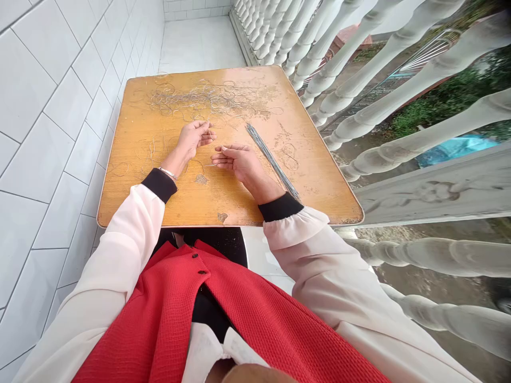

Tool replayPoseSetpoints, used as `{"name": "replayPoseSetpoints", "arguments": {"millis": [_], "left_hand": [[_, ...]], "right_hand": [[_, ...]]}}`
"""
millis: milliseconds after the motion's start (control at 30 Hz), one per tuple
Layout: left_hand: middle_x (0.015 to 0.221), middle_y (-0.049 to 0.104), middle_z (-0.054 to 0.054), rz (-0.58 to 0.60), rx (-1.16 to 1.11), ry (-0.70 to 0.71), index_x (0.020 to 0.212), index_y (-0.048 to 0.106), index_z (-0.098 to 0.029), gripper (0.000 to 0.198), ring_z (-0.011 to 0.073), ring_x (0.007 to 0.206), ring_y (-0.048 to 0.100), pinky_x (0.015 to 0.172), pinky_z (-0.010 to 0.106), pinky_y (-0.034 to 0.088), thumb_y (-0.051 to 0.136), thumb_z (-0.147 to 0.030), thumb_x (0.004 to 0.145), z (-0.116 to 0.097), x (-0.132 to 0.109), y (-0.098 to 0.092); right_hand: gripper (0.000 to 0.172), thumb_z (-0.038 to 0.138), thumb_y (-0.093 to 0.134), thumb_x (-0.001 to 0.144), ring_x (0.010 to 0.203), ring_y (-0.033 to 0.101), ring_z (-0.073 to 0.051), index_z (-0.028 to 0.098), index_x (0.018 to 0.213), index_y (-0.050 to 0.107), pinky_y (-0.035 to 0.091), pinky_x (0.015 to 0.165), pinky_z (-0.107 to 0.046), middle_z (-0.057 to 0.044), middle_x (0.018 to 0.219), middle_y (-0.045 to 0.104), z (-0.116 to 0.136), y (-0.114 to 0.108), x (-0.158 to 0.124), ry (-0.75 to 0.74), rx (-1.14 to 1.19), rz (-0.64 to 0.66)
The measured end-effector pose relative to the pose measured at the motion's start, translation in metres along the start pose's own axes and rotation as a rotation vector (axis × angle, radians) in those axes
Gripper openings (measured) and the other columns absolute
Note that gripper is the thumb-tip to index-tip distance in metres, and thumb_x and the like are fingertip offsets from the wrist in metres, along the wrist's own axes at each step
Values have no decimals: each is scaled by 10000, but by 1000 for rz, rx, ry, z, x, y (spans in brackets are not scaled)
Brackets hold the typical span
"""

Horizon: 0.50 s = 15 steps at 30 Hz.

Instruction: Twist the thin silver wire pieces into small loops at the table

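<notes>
Both my hands are over the middle of a worn wooden tabletop. My left hand (193,140) pinches a thin wire between thumb and forefinger, its other fingers loosely curled. Just to the right and slightly nearer, my right hand (238,163) is closed with the thumb against the fingers, and a short bit of thin wire shows by its fingertips. Whether both bits belong to one strand I cannot tell. Beyond the hands lies a tangled heap of thin wires (203,100). A neat bundle of straight grey wires (273,161) rests slantwise beside my right hand.
Loose curled wires (152,151) lie left of my left hand, and another curl is right of the bundle. The table (255,213) has chipped patches. A white tiled wall (59,143) runs along the left, a white balustrade (359,117) along the right.
</notes>
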State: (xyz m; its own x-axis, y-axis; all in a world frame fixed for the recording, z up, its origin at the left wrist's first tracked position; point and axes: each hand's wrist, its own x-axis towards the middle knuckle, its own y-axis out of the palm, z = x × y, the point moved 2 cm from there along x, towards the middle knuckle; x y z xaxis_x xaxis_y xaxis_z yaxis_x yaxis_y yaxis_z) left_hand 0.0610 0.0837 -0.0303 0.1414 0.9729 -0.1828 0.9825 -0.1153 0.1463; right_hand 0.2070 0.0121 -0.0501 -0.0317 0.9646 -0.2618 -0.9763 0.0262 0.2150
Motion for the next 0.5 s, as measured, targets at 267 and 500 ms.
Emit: {"name": "replayPoseSetpoints", "arguments": {"millis": [267, 500], "left_hand": [[664, 648, -40, 38, 98, -66, 896, 636, -146, 200, 17, 565, 605, 573, 126, 386, 527, -120, 1062, -5, -12, 3], [582, 603, -52, 42, 100, -81, 865, 631, -130, 236, 14, 507, 555, 551, 130, 374, 512, -34, 1045, -4, -12, 5]], "right_hand": [[310, 27, 573, 1005, 523, 656, -79, 160, 767, 720, 491, 516, -157, -14, 626, 733, 7, 8, -9, -45, -155, -82], [355, -4, 576, 989, 466, 599, -74, 151, 702, 716, 467, 497, -159, -14, 553, 697, 8, 9, -8, -13, -170, -50]]}}
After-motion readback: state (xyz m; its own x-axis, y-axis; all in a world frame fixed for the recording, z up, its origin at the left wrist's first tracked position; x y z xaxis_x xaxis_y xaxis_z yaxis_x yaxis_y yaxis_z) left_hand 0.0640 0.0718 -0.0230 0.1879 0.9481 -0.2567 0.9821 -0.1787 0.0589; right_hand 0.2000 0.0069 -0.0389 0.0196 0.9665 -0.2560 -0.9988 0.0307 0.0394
